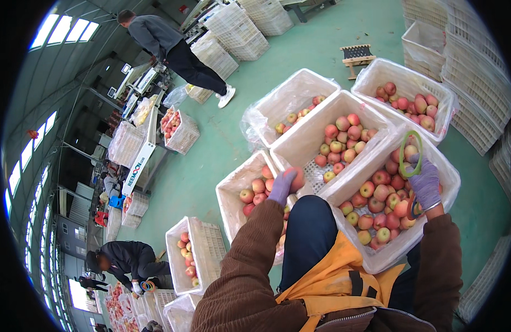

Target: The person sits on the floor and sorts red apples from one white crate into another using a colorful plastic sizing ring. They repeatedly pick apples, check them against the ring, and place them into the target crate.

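Observation:
My left hand (282, 187), in a purple glove, grips a red apple (295, 179) above the walls between the left crate (223, 195) and the middle crate (309, 137). My right hand (424, 182), gloved in purple, is over the lined plastic crate (454, 178) of apples at the right. A green sizing ring (402, 154) stands up from its fingers, and more rings (413, 207) hang under the palm. Whether those fingers also hold an apple cannot be told. Apples (342, 139) lie loose in the middle crate; others (257, 191) fill part of the left crate.
Two more lined crates (259, 106) (448, 120) with apples stand beyond. A small folding stool (357, 58) is on the green floor. Stacked crates (473, 74) rise at the right. One person (172, 45) walks near the sorting machine; another (131, 261) bends over crates at lower left.

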Demonstrator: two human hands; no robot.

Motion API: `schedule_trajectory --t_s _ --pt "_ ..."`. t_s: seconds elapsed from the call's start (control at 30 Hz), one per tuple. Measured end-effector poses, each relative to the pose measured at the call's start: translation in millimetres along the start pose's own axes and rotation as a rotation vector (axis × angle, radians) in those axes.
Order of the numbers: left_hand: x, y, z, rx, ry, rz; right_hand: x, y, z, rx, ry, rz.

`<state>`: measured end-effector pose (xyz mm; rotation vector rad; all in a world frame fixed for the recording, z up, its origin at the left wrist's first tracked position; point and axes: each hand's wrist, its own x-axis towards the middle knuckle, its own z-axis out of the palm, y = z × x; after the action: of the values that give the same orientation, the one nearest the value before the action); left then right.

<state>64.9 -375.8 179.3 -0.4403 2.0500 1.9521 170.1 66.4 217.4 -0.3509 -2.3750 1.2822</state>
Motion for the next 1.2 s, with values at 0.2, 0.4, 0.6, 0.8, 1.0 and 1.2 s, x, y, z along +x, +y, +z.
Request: schedule_trajectory --t_s 0.2,0.4,0.6,0.8,1.0,1.2 --pt "28.5 -172.8 -111.3 1.211 0.097 0.187 4.0 -9.3 -21.5 0.027 -0.007 0.15" --pt "39.8 -223.4 -149.6 1.318 -0.033 -0.238 3.8 -1.0 -30.0 0.133 0.07 0.098" --pt "58.8 -173.0 -131.0 1.372 -0.104 -0.263 1.8 -6.9 -36.2 0.088 0.096 0.026" --pt "109.3 -27.8 -24.5 1.434 -0.023 0.503 0.4 -25.6 -49.4 0.028 0.097 -0.002" --pt "99.8 81.7 151.4 0.919 -0.196 1.154 4.8 -17.8 -61.6 0.101 0.091 -0.091" --pt "64.8 -31.3 254.7 0.301 -0.558 0.096 -16.0 -11.7 -88.6 -0.086 0.25 -0.074"
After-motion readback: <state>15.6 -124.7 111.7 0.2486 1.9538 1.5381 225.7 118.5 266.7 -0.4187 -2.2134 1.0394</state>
